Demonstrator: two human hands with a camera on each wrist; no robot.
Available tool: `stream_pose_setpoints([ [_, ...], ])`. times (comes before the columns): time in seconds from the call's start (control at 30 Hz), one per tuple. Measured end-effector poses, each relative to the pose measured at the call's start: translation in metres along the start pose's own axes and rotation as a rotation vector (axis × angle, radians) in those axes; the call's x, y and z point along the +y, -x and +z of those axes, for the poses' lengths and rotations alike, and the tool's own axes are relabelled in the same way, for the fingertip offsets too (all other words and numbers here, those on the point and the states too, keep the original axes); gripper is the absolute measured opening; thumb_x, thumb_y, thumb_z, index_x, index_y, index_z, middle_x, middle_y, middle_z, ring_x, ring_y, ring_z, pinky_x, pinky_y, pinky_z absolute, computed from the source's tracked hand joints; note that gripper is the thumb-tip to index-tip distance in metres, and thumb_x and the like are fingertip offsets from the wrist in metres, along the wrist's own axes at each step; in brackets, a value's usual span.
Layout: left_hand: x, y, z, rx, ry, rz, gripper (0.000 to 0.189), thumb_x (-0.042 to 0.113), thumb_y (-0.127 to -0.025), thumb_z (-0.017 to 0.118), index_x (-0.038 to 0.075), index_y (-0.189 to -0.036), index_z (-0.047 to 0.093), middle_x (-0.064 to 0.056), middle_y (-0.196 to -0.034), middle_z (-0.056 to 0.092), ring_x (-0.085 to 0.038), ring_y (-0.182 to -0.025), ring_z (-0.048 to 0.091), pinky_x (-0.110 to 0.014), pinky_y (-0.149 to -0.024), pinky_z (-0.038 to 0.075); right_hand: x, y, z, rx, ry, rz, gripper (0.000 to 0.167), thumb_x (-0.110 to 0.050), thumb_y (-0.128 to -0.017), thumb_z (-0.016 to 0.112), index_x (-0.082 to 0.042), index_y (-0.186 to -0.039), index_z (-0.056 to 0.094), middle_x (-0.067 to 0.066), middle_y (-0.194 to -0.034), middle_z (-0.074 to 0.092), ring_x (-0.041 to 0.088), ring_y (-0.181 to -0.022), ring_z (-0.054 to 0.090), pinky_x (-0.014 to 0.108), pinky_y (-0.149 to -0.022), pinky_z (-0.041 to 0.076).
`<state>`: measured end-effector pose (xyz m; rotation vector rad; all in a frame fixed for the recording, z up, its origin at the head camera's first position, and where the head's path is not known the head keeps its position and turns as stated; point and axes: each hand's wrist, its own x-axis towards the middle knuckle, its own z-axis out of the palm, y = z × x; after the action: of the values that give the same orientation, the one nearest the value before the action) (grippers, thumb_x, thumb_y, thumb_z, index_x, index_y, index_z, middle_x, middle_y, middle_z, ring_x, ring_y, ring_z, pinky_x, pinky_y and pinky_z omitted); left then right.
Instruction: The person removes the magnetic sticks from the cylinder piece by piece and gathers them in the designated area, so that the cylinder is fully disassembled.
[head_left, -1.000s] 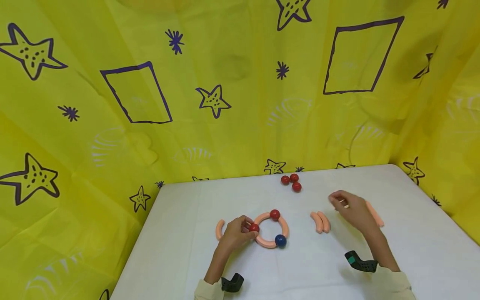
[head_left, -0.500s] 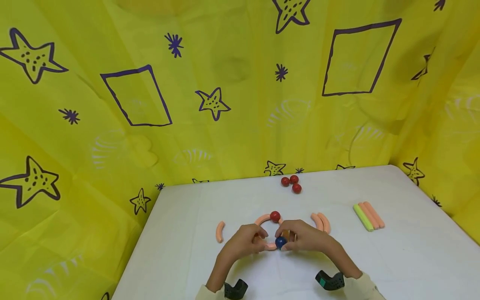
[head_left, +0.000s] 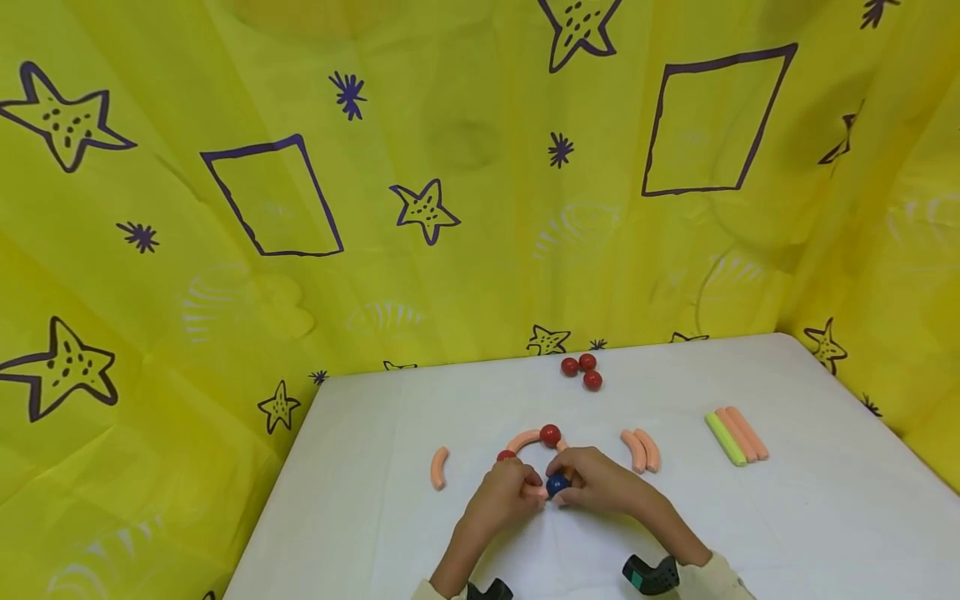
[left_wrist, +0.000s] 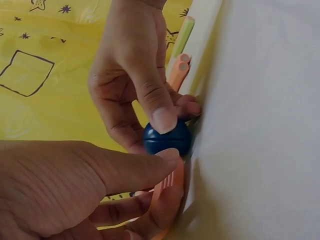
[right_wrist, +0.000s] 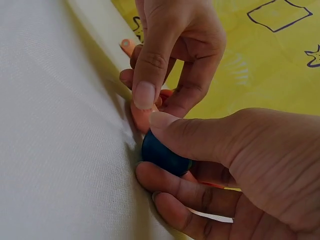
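A ring of peach curved rods [head_left: 523, 439] joined by balls lies on the white table. One red ball [head_left: 551, 435] sits at its far side, and another red ball [head_left: 506, 457] at its left is partly covered. My right hand [head_left: 600, 483] pinches the blue ball [head_left: 557, 485] at the ring's near side. With thumb and fingers my left hand [head_left: 504, 493] pinches the curved rod [left_wrist: 175, 172] that meets this ball. In both wrist views the rod's end is right at the blue ball; how deep it sits is hidden.
Three loose red balls [head_left: 592, 381] lie at the back of the table [head_left: 360, 433]. A curved rod [head_left: 438, 468] is left of the ring, two more curved rods [head_left: 640, 451] right of it. Farther right lie a green straight rod [head_left: 725, 438] and two peach straight rods [head_left: 744, 433].
My right hand came in from beside the straight rods to the blue ball. My left hand moved from the left red ball down to the near curved rod. The blue ball shifted slightly left.
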<state>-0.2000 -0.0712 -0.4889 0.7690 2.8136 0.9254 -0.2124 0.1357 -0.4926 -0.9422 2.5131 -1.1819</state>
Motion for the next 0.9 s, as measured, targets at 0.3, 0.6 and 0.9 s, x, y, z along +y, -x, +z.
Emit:
stream_pose_setpoints([
  [0.3,0.0037,0.0048,0.0029,0.059,-0.047,-0.035,0.011,0.018,-0.082,0.078,0.007,-0.083,0.076,0.002,-0.08,0.066,-0.001,-0.072,0.052,-0.017,-0.062,0.045,0.0028,0.0008,-0.0001,-0.011,-0.011,0.021,0.031,-0.021,-0.085,0.076,-0.005,-0.108,0.065,-0.004,-0.085,0.061,0.0,-0.07,0.052,0.018,-0.064,0.048],
  [0.6,0.0015,0.001,0.0017,0.005,-0.045,-0.02,0.01,0.019,-0.083,0.078,0.01,-0.08,0.077,0.006,-0.076,0.069,0.002,-0.068,0.051,-0.015,-0.062,0.044,0.005,0.0028,-0.0048,-0.056,-0.054,0.012,0.028,-0.02,-0.084,0.077,-0.006,-0.107,0.066,-0.004,-0.085,0.062,0.001,-0.07,0.053,0.018,-0.063,0.048],
  [0.9,-0.0014,0.0008,-0.0054,-0.033,-0.104,-0.002,0.01,0.021,-0.081,0.079,0.012,-0.08,0.078,0.008,-0.075,0.067,0.002,-0.068,0.052,-0.015,-0.062,0.045,0.0083,0.0034,-0.0079,-0.074,-0.065,0.029,0.028,-0.022,-0.085,0.076,-0.007,-0.107,0.066,-0.004,-0.087,0.063,0.002,-0.072,0.054,0.019,-0.064,0.049],
])
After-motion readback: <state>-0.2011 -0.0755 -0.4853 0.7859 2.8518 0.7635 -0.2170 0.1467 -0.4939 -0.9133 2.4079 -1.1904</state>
